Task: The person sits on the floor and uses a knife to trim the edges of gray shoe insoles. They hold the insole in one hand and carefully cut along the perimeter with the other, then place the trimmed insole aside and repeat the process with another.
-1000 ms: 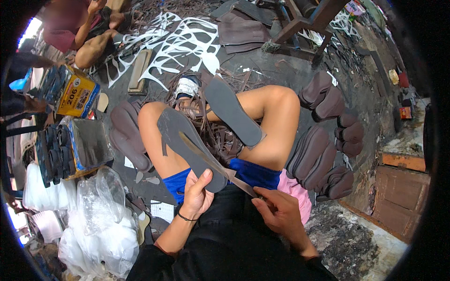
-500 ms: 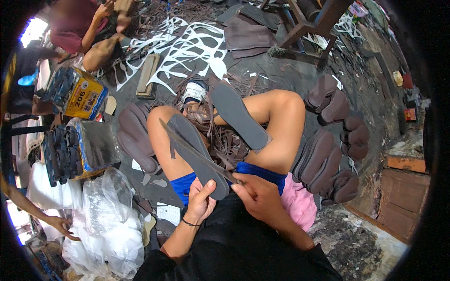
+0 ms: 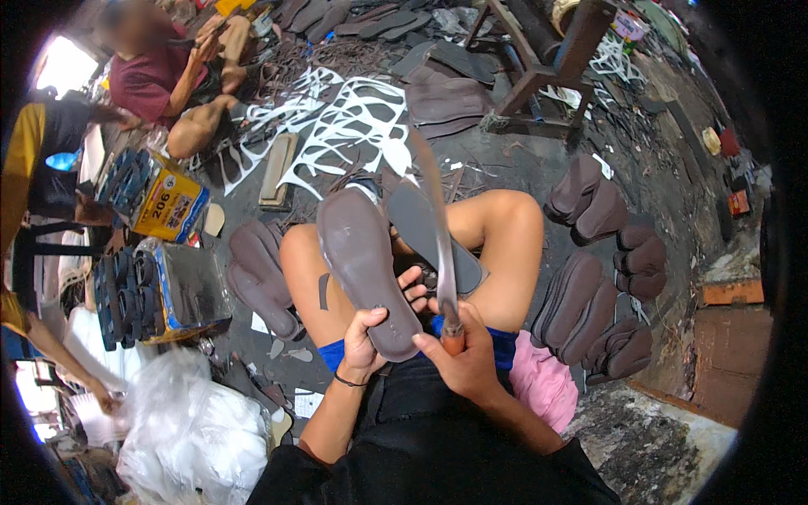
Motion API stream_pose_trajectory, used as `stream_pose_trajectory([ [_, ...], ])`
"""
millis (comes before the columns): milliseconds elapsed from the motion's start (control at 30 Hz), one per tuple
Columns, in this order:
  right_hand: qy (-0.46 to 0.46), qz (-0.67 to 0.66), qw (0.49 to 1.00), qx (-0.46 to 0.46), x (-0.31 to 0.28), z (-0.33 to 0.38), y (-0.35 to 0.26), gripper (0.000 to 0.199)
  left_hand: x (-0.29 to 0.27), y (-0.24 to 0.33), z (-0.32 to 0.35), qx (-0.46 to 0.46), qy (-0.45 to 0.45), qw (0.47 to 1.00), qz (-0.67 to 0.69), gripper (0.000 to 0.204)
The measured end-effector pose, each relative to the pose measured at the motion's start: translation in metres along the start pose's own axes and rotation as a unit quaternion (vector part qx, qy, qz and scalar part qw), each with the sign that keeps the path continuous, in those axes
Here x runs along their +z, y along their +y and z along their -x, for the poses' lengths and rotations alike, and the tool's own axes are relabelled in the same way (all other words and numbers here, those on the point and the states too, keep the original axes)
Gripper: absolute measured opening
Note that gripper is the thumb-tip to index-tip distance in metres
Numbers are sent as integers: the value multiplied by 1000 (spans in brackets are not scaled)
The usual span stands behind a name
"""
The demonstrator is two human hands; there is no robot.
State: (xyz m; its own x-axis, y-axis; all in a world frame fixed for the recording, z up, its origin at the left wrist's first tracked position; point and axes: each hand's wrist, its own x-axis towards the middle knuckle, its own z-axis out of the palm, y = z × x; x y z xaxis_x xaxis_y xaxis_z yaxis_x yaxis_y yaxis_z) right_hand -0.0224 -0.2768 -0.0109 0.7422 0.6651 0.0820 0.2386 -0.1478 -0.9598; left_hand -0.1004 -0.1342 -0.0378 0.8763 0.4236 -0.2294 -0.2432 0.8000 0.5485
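My left hand (image 3: 364, 341) grips the heel end of a brown shoe sole (image 3: 358, 244), thumb on top and fingertips showing past its right edge. Its smooth brown face is up. In my right hand (image 3: 468, 362) is a knife with an orange-brown handle (image 3: 453, 335); the long curved blade (image 3: 446, 261) points away from me, just right of the sole. My right thumb is close to the sole's heel; whether they touch I cannot tell. Behind the blade, a grey sole (image 3: 412, 215) leans on my right leg. A thin dark strip (image 3: 323, 290) lies on my left leg.
Stacked brown soles (image 3: 566, 299) lie right of my legs, more soles (image 3: 259, 269) to the left. White cut-out sheet scraps (image 3: 358, 114) spread ahead near a metal-framed stand (image 3: 539, 76). Clear plastic bags (image 3: 189, 421) sit lower left. Another person (image 3: 156, 80) sits far left; a forearm (image 3: 71, 358) reaches in below.
The held sole has turned from its grey face to its brown face. The knife has gone from lying along the sole's edge to standing clear on its right. My view has shifted slightly.
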Motion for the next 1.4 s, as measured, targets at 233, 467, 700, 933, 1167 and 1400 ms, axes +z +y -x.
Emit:
stream_pose_trajectory([
  [233,52,-258,935,237,-39,10,-3,31,14,-20,-26,-51,-98,981,-160,77],
  [467,500,-172,823,208,-185,65,95,27,-8,-35,-73,205,-170,594,-759,92],
  [700,692,-137,676,212,-311,180,168,28,13,-38,-95,152,-264,438,-846,96],
  [933,606,-28,759,238,-277,116,130,30,50,26,-80,358,-43,729,-583,82],
  [1167,140,-237,929,249,-89,5,38,30,20,75,-68,275,195,788,-514,41],
  [1400,-144,-97,966,190,-36,23,-3,40,43,72,-18,244,215,923,-203,31],
])
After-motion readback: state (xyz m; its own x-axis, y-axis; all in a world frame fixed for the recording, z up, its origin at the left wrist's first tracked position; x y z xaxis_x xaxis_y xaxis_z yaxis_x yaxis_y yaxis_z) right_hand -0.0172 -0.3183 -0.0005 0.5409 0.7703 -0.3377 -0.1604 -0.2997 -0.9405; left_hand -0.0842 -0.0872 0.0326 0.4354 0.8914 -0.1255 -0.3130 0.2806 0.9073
